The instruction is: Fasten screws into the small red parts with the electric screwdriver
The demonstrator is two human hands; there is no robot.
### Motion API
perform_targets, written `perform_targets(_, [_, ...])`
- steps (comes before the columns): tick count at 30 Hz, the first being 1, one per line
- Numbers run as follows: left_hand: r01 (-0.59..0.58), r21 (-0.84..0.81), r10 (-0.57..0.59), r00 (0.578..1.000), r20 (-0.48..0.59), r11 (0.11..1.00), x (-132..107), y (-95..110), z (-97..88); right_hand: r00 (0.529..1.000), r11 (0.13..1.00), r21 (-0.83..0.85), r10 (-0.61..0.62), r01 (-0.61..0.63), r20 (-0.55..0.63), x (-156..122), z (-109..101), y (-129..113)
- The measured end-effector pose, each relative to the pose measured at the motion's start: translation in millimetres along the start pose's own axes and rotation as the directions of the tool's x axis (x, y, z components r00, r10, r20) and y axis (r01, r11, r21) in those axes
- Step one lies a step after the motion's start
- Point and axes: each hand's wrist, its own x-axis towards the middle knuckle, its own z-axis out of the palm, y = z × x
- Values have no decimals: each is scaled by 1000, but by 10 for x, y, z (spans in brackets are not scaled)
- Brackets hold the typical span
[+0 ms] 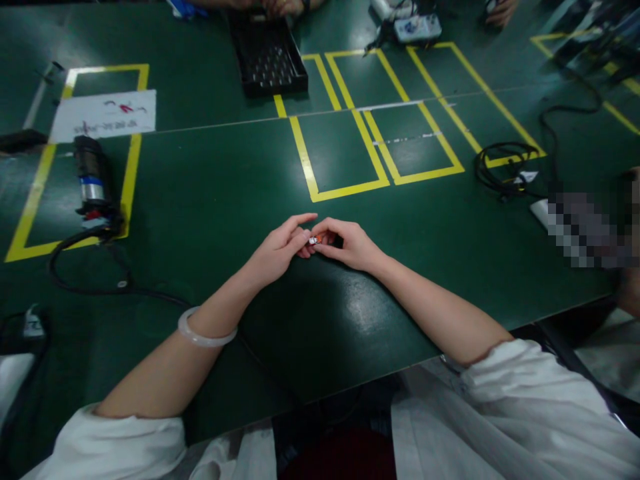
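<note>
Both hands meet over the green table [215, 187], close to its front edge. Between the fingertips is a small white and orange part [315, 240], too small to name more exactly. My left hand [283, 245] pinches its white end between thumb and fingers, with the index finger stretched out. From the other side, my right hand [347, 244] grips the orange end with thumb and fingertips. The fingers cover much of the part. A pale bangle [207, 333] is on my left wrist.
A corded black tool [93, 180] lies at left beside a paper sheet [107, 115]. A black tray [270, 63] stands at the back, near another person's hands [283, 7]. A coiled black cable [505, 170] lies at right. Yellow tape marks [350, 192] cross the table.
</note>
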Motion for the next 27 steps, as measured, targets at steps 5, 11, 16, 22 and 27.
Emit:
perform_targets(5, [2, -64, -5, 998, -55, 998, 0, -69, 18, 998, 1000, 0, -5, 5, -67, -7, 6, 5])
perform_targets(11, [8, -69, -11, 999, -35, 998, -19, -50, 46, 996, 1000, -10, 9, -10, -87, -16, 17, 37])
perform_targets(16, [-2, -103, -4, 999, -54, 995, -31, -60, 60, 994, 997, 36, 69, -66, -89, -20, 11, 18])
perform_targets(22, [-34, -102, 26, 997, -79, 994, -23, -143, 63, 989, 990, 85, 118, -110, -89, -4, -3, -5])
perform_targets(27, [-28, -105, 16, 993, -115, 994, -17, -175, 61, 991, 996, 59, 79, -73, -105, -6, 4, 12])
